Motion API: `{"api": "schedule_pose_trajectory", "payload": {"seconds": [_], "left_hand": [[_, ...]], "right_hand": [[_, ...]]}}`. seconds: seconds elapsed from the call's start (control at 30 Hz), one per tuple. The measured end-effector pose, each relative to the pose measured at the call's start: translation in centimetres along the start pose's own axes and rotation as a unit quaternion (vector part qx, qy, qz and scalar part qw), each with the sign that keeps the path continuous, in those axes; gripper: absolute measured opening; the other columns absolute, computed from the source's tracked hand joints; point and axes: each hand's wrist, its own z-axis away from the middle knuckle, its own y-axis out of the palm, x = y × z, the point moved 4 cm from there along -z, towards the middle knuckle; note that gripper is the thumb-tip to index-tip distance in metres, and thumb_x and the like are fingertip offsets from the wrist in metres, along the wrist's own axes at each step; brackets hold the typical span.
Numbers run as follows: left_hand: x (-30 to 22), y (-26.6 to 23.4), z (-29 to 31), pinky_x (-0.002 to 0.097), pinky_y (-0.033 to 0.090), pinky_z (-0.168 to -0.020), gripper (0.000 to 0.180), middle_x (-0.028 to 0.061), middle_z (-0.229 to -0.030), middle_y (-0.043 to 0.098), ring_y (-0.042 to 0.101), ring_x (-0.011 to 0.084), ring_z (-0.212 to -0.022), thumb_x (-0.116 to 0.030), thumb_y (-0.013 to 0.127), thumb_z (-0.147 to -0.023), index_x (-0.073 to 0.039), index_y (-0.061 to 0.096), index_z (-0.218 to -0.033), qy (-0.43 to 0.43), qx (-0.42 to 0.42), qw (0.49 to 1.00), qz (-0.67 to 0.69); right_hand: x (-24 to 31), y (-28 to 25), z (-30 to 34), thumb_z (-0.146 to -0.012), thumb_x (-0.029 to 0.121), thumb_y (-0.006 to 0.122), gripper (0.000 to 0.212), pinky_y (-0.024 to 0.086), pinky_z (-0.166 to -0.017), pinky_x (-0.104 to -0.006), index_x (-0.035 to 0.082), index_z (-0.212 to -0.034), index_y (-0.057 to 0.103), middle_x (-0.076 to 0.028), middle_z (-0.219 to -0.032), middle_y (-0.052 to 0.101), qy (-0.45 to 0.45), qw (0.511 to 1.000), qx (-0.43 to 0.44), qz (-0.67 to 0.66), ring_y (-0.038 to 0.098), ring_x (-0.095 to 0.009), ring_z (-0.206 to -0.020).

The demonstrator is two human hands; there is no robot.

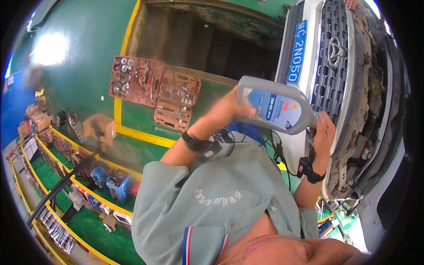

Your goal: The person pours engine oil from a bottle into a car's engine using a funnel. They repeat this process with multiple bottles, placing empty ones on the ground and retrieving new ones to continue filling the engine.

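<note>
A grey plastic oil bottle (282,104) with a blue label lies tilted on its side in front of my chest. My left hand (236,106) grips its wide base end, the fingers partly hidden by the bottle. At the narrow end, my right hand (323,132) closes round the neck; whether a cap is on it is hidden by the fingers. Just beyond the bottle is the front of a white car, with a dark grille (327,57) and a blue number plate (298,51). The engine bay (364,115) lies exposed, to the right of my right hand.
A floor pit (194,39) with a yellow border lies ahead. Beside it, open red tool cases (137,79) and an orange socket case (176,95) rest on the green floor. Yellow-edged shelving (84,181) with parts stands left. Another person's hand (352,4) touches the car's far side.
</note>
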Motion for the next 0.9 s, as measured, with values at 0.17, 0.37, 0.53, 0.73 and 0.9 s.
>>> {"api": "schedule_pose_trajectory", "payload": {"seconds": [0.17,0.37,0.53,0.73,0.9], "left_hand": [[-3.5,-2.2,2.1,0.0368,0.047,-0.106,0.083,0.0074,-0.136,0.062,0.056,0.0222,-0.128,-0.006,0.089,-0.073,-0.004,0.05,-0.147,0.061,-0.065,0.992,-0.087],[-2.8,-6.6,4.4,0.0332,0.052,-0.097,0.088,0.0058,-0.125,0.064,0.063,0.0204,-0.113,0.006,0.084,-0.062,-0.004,0.051,-0.143,0.044,-0.148,0.988,0.0],[-5.9,-7.7,6.4,0.0423,0.044,-0.112,0.091,0.0075,-0.135,0.063,0.057,0.0256,-0.128,0.009,0.084,-0.061,-0.004,0.052,-0.145,0.174,-0.189,0.964,-0.063],[-7.7,-7.0,7.3,0.0439,0.044,-0.113,0.093,0.0107,-0.135,0.063,0.058,0.0289,-0.129,-0.007,0.094,-0.068,-0.002,0.047,-0.148,0.208,-0.23,0.95,-0.038],[-10.3,-4.1,5.5,0.0418,0.048,-0.108,0.099,0.0082,-0.134,0.064,0.061,0.0276,-0.123,0.0,0.096,-0.058,-0.001,0.049,-0.146,0.264,-0.256,0.928,-0.06]], "right_hand": [[0.9,3.3,-2.6,-0.109,0.037,0.052,0.038,0.04,-0.058,-0.0238,0.001,-0.119,0.061,-0.001,-0.079,0.059,0.018,0.995,0.056,-0.084,0.05,-0.006,-0.065],[3.5,6.4,-5.9,-0.108,0.03,0.058,0.029,0.043,-0.055,-0.0248,0.003,-0.1,0.063,0.001,-0.068,0.058,0.036,0.983,0.173,-0.052,0.053,-0.007,-0.06],[4.9,9.7,-9.3,-0.106,0.038,0.062,0.036,0.046,-0.06,-0.0277,0.002,-0.111,0.061,-0.004,-0.069,0.06,-0.028,0.972,0.204,-0.111,0.055,-0.01,-0.064],[6.9,9.4,-13.6,-0.105,0.045,0.063,0.044,0.047,-0.061,-0.0299,0.001,-0.111,0.061,-0.007,-0.071,0.062,-0.078,0.95,0.287,-0.1,0.057,-0.013,-0.065],[5.5,9.6,-16.4,-0.106,0.052,0.058,0.052,0.047,-0.06,-0.0301,0.001,-0.103,0.066,-0.008,-0.071,0.061,-0.052,0.937,0.326,-0.11,0.058,-0.012,-0.066]]}}
